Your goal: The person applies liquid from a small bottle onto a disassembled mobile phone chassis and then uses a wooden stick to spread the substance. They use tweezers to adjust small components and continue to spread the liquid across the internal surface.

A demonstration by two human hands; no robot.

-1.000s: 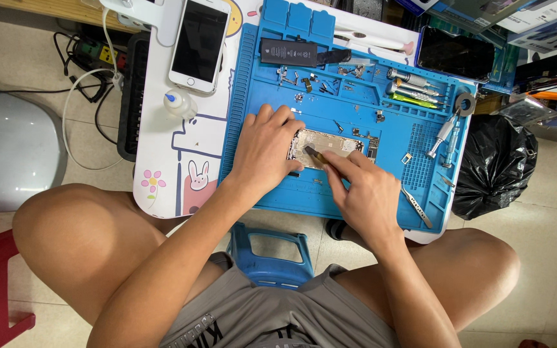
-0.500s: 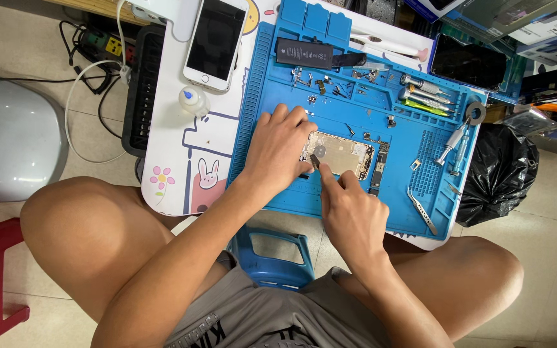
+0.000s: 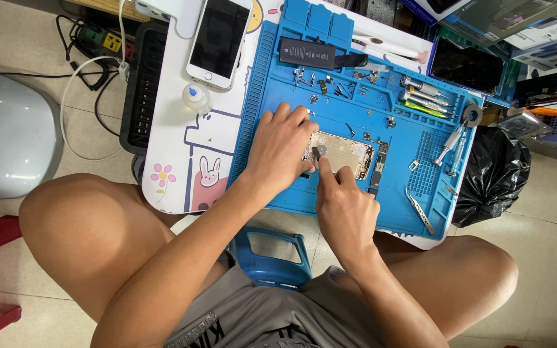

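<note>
— Metal, that opened phone shell (image 3: 342, 154); where is it?

— Mid blue mat (image 3: 330, 196); left hand (image 3: 281, 147) lies spread on its near end, pinning it; right hand (image 3: 344, 209) is pinched narrow round a small tool at that edge.

— Handling?

— Light, thin, stiff, likely fragile inside; hold by the rims.

— Obstacles?

— Loose screws (image 3: 317, 80) and battery (image 3: 307, 53) at the mat's far side; tweezers (image 3: 420, 211) right; white phone (image 3: 219, 40) off its left.

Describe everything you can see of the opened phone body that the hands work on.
The opened phone body is a flat, pale metal shell lying face-open on the blue work mat, with dark parts along its right end. The left hand covers and steadies its left end; the right hand presses a fingertip at its left part. Finer details are too small to tell.
</note>
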